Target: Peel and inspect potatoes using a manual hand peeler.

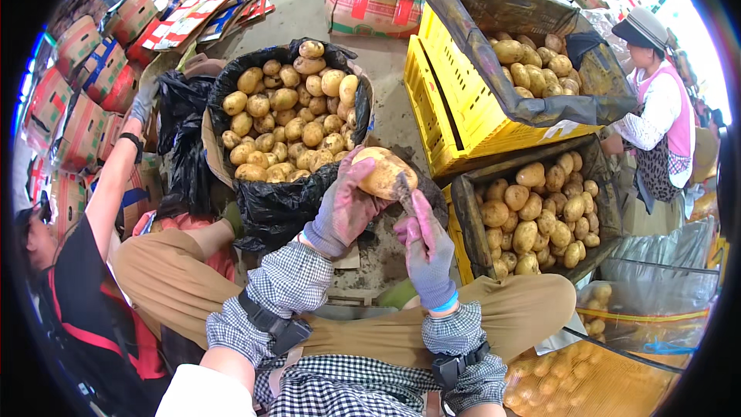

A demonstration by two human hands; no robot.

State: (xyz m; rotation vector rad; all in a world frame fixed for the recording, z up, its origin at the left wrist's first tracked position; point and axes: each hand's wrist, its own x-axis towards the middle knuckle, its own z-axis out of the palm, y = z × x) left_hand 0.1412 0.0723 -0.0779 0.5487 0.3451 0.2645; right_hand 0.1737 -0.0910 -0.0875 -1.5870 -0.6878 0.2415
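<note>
My left hand (345, 207), in a grey and pink work glove, grips a large potato (383, 172) in front of my lap. On the potato's right end is a dark, muddy patch. My right hand (429, 253), gloved alike, is closed with thumb and fingers pinched just below that end. A thin, dark, narrow thing runs from those fingertips to the potato; I cannot make out what it is. Beyond my left hand stands a round carton (212, 137) lined with black plastic and heaped with potatoes (287, 120).
Right of me, a dark-lined crate (461, 225) holds potatoes; behind it stand stacked yellow crates (451, 100). A co-worker (670, 108) is at the right, another person (85, 293) at the left, reaching by black plastic (181, 131). Cartons (378, 9) lie at the back.
</note>
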